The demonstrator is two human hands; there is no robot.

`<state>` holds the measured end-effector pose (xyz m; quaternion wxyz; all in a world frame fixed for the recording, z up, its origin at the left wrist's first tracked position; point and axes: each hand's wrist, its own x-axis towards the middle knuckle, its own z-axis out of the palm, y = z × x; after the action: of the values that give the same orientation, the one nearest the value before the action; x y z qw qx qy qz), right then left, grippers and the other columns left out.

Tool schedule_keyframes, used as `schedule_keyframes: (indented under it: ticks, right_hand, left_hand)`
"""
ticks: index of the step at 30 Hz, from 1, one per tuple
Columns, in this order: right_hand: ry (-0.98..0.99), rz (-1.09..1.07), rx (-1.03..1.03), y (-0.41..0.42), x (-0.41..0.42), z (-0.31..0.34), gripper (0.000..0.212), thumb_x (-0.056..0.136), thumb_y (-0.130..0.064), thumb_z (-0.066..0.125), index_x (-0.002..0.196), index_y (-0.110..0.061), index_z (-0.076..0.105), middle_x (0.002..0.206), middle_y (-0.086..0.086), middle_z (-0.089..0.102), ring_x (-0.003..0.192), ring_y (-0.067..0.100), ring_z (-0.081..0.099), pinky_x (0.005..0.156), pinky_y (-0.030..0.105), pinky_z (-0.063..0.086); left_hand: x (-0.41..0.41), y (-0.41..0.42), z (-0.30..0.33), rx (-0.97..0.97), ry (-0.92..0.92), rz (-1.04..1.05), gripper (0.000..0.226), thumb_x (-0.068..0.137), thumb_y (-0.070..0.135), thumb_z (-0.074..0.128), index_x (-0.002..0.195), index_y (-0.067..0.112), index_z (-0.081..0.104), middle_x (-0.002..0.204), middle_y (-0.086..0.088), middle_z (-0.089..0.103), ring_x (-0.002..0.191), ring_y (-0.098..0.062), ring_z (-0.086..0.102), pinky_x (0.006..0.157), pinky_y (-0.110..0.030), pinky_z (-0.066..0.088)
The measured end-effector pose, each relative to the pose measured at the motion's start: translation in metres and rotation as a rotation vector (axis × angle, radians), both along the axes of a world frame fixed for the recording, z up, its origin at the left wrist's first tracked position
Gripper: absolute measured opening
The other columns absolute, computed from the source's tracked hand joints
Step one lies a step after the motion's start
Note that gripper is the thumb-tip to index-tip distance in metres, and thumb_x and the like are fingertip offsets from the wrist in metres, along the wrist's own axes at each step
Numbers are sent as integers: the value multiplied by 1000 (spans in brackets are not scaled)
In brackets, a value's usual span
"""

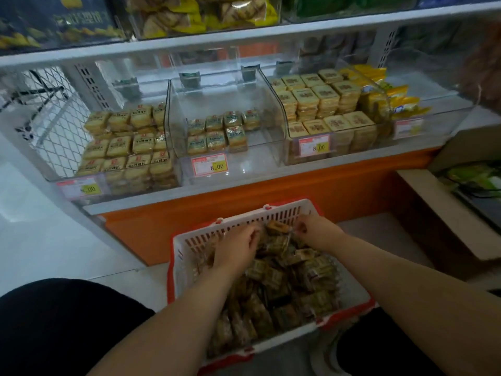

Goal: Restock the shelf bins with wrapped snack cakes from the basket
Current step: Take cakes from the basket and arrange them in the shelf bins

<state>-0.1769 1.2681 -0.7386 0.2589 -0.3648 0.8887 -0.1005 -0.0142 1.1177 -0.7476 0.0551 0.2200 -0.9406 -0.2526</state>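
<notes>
A white basket [230, 222] with a red rim sits on the floor before the shelf, heaped with wrapped snack cakes [287, 289]. Both my hands are down in its far end. My left hand [235, 249] lies on the pile with its fingers curled into the cakes. My right hand [317, 232] pinches the wrapper of a cake [276, 226] at the top of the heap. On the shelf above stand three clear bins: the left bin [119, 183] well filled, the middle bin [238, 164] holding only a few cakes, the right bin [339, 150] stacked high.
An orange shelf base [271, 191] runs just behind the basket. A cardboard box [466, 158] and a beige ledge [433, 207] stand at the right. A wire mesh panel [54, 126] closes the shelf's left end. My dark-clothed knee [62, 327] is at the lower left.
</notes>
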Motion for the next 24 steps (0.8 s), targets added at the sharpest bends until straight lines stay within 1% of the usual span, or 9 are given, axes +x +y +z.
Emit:
schedule_keyframes:
  ticks: [3,5,9,12,14,16,18,21,24]
  right_hand:
    - [-27,98,143,1,0,-28,35,90,-38,62,121,-22,58,133,6,50,118,26,53,104,37,43]
    - [-45,161,229,1,5,-42,54,88,-44,61,137,-26,48,142,5,45,127,28,47,110,41,38]
    - [143,254,325,-4,15,-55,42,96,-36,49,136,-23,50,137,6,51,123,28,50,102,43,46]
    - [-105,88,122,-12,8,-36,24,92,-40,55,110,-25,63,114,0,61,109,23,54,93,38,47]
    - [-356,-30,-89,-15,1,-15,8,93,-31,61,95,-25,65,100,-2,66,101,19,60,88,33,47]
    - [-556,-93,-238,-16,-1,12,14,94,-28,62,101,-18,68,102,2,71,99,18,65,89,33,52]
    - [-659,-146,-346,-15,-1,31,17,95,-25,61,105,-12,67,101,6,72,96,21,67,80,31,54]
    - [-721,-183,-467,-14,0,51,25,95,-23,61,114,-8,63,106,12,71,98,27,66,81,37,54]
    - [-691,-168,-515,-14,5,77,25,94,-25,62,114,-10,64,104,11,71,99,27,65,86,41,52]
  left_hand:
    - [-2,6,-12,11,-131,-98,22,99,31,53,120,34,60,124,12,59,117,-10,53,93,-24,42]
    - [-6,9,-16,48,-217,-130,27,98,33,55,125,35,57,125,11,59,115,-11,54,94,-30,48]
    - [-14,18,-14,226,-299,-45,30,99,30,52,129,34,55,121,9,62,104,-10,58,89,-32,53]
    - [-18,20,4,302,-321,-9,37,96,17,53,132,28,53,125,7,58,112,-16,57,97,-33,50]
    - [-19,17,23,517,-264,-72,42,93,12,62,129,30,51,118,12,55,114,-13,56,91,-21,47]
    - [-17,11,41,793,-235,-124,51,86,6,70,117,42,50,112,17,57,107,-4,57,83,-13,48]
    - [-16,6,52,931,-213,-87,54,83,0,71,111,42,52,111,10,64,104,-8,61,91,-25,54]
    - [-17,0,64,975,-150,47,54,83,-4,69,130,19,52,112,-3,67,105,-20,65,91,-34,57]
    - [-12,-6,82,929,-104,53,56,83,-1,72,132,13,49,111,-5,66,96,-19,67,69,-25,58]
